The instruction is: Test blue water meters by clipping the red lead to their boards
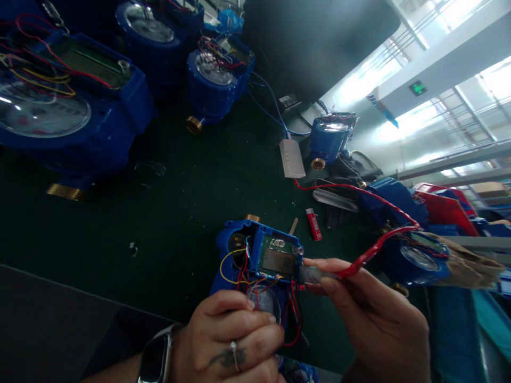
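Note:
A blue water meter with its electronics housing uncovered lies at the table's near side. Its green circuit board carries a grey LCD screen, and yellow, red and black wires hang loose around it. My left hand, wearing a ring and a watch, is closed over the meter's round glass dial and steadies the body. Between thumb and fingers my right hand pinches a greyish connector at the end of a red cable. The connector's tip touches the right side of the housing; its exact contact is hidden.
A white interface box joins the red cable to a blue one. A red lighter lies close by. More blue meters stand at the back, a large one at left and another at right beside brown cardboard.

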A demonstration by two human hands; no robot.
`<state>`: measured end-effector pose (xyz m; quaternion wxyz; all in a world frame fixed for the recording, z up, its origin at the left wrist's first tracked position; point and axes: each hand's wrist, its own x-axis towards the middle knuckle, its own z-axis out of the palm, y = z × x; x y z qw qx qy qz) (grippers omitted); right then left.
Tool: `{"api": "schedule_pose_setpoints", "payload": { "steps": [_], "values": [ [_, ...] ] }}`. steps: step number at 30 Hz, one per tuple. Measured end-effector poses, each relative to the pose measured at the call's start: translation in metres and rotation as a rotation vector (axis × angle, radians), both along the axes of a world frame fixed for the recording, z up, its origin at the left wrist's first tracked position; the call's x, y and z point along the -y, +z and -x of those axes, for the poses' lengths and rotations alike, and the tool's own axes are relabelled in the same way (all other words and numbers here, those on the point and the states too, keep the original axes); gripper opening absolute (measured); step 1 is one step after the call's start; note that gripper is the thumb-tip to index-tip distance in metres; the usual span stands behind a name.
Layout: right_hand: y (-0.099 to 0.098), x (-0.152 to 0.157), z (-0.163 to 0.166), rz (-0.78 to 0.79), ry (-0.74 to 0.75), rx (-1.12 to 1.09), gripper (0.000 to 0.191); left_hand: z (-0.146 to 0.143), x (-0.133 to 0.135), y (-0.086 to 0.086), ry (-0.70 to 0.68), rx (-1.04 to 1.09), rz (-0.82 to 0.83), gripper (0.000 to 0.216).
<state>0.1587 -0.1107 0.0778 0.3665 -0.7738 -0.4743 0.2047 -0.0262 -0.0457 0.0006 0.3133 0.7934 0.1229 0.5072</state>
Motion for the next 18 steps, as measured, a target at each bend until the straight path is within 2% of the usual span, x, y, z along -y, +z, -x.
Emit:
{"api": "schedule_pose_setpoints", "payload": {
  "steps": [7, 11, 13, 15, 18],
  "values": [
    [0.000, 0.002, 0.009, -0.019, -0.085, 0.002, 0.010, -0.002, 0.000, 0.000, 0.020, 0.022, -0.002, 0.042],
    [0.004, 0.004, 0.017, -0.201, -0.237, 0.019, 0.007, 0.000, -0.001, 0.001, 0.024, 0.010, 0.003, 0.039],
    [0.004, 0.006, 0.018, -0.279, -0.269, -0.050, 0.003, 0.002, -0.002, 0.004, 0.014, 0.004, 0.018, 0.039],
    [0.002, 0.010, 0.018, -0.289, -0.212, -0.193, 0.001, 0.005, -0.004, 0.007, -0.013, -0.005, 0.055, 0.041],
    [-0.005, 0.019, 0.018, -0.316, -0.028, -0.428, 0.005, 0.007, -0.005, 0.014, -0.022, -0.014, 0.110, 0.040]
  ]
}}
